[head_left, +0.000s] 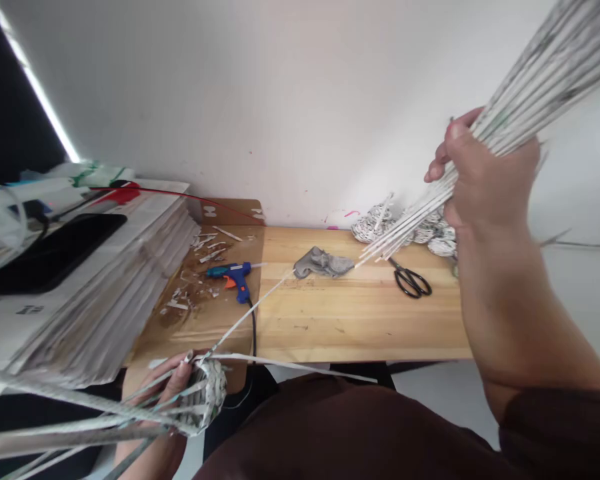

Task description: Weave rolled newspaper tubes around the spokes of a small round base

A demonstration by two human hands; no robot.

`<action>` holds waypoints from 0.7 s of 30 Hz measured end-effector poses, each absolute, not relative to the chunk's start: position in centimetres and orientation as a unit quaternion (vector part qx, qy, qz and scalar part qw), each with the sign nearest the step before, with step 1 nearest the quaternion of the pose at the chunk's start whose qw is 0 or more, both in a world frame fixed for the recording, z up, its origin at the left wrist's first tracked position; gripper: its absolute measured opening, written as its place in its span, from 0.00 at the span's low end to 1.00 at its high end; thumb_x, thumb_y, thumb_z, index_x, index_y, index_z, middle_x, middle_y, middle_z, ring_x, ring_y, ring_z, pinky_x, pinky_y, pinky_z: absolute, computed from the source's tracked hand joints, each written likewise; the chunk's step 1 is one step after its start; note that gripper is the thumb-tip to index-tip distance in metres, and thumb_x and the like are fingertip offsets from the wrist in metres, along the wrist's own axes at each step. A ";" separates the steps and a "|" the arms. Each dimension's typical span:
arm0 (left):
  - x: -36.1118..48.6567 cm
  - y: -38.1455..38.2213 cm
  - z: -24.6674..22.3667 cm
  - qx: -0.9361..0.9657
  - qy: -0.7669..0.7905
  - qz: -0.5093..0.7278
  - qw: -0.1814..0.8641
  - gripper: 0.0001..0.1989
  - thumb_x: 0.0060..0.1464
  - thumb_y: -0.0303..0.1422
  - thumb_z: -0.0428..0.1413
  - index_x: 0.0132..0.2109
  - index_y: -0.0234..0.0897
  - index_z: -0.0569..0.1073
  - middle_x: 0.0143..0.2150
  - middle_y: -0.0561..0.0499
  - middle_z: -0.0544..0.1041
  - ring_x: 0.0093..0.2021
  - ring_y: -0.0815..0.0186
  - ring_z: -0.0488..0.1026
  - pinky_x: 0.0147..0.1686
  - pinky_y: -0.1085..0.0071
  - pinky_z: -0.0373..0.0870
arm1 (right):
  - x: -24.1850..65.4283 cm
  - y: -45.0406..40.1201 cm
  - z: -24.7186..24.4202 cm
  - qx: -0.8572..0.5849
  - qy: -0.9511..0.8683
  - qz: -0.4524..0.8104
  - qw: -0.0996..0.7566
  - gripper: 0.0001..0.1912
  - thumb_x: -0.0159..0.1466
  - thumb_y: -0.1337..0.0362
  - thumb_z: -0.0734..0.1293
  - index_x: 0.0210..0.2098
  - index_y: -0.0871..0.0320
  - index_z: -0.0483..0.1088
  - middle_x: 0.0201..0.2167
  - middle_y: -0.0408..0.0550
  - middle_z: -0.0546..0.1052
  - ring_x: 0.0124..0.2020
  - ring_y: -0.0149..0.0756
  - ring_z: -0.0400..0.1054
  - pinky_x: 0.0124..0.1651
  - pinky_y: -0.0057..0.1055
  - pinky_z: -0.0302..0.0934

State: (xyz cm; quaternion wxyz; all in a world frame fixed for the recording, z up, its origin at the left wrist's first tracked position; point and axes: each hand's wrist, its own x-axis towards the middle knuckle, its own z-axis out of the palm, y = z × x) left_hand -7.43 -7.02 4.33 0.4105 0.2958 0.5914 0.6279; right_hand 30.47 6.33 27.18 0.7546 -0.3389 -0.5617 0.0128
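Note:
At lower left, my left hand (167,393) is closed on a small woven paper basket (207,397), its long paper spokes spreading out to the left. Two thin paper strands extend from the basket's rim, one slanting up over the table and one running right. High on the right, my right hand (495,173) is wrapped round a thick bundle of rolled paper tubes (525,100). The bundle's lower ends point down left, near a crumpled grey cloth (323,262) on the table.
A blue glue gun (235,277) lies on brown cardboard (215,327) among paper scraps. Black-handled scissors (413,281) rest on the wooden table (330,327). Woven paper pieces (373,227) sit by the wall. A tall paper stack (115,293) with a phone (55,250) stands left.

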 end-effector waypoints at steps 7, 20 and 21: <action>-7.5 -6.8 4.2 0.319 0.589 0.640 0.376 0.19 0.37 0.44 0.72 0.36 0.39 0.82 0.34 0.54 0.83 0.33 0.64 0.79 0.33 0.75 0.75 | 33.1 6.4 20.1 -0.452 -0.530 0.077 0.714 0.07 0.56 0.63 0.74 0.28 0.56 0.72 0.16 0.35 0.69 0.16 0.27 0.61 0.21 0.28 0.58; -7.7 -6.8 4.3 0.346 0.586 0.632 0.371 0.21 0.37 0.46 0.72 0.37 0.39 0.82 0.35 0.52 0.84 0.35 0.63 0.79 0.35 0.74 0.76 | 32.3 6.9 23.5 -0.378 -0.490 0.125 0.775 0.15 0.61 0.49 0.73 0.30 0.50 0.67 0.22 0.39 0.69 0.26 0.33 0.68 0.33 0.34 0.68; -7.5 -6.9 4.6 0.346 0.584 0.634 0.370 0.20 0.37 0.46 0.72 0.36 0.39 0.82 0.36 0.52 0.84 0.36 0.63 0.80 0.36 0.74 0.76 | 31.8 7.2 23.9 -0.359 -0.472 0.138 0.793 0.15 0.62 0.49 0.73 0.30 0.50 0.66 0.24 0.40 0.70 0.30 0.35 0.70 0.37 0.34 0.69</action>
